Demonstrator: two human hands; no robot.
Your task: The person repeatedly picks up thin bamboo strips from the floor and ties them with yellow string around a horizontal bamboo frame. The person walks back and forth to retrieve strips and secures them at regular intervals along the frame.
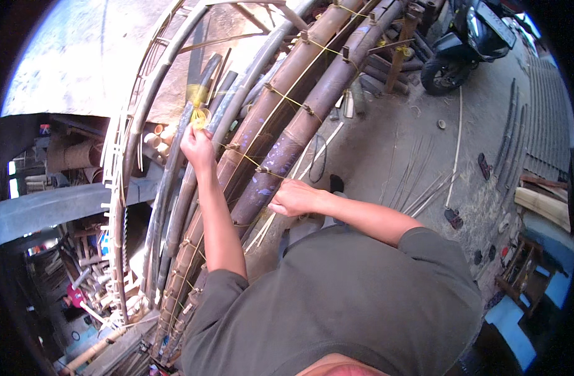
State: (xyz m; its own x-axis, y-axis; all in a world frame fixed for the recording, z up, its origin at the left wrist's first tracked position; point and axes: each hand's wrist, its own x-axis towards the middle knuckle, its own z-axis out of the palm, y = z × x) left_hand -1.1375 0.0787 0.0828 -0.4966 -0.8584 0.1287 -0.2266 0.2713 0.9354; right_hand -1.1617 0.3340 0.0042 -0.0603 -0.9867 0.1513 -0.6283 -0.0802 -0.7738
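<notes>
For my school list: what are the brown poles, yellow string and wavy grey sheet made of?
Brown poles: probably bamboo, smooth, slightly shiny; ringed joints show. Yellow string: perhaps plastic, from its bright colour; finish too fine to see. Wavy grey sheet: maybe metal; dull ridges don't prove it.

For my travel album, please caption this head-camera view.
Left hand pinches yellow twine; right hand closed beside twine-laced bamboo poles.

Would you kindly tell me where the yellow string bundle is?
In the head view, the string bundle is left of centre in the upper half, at the left hand's fingertips.
</notes>
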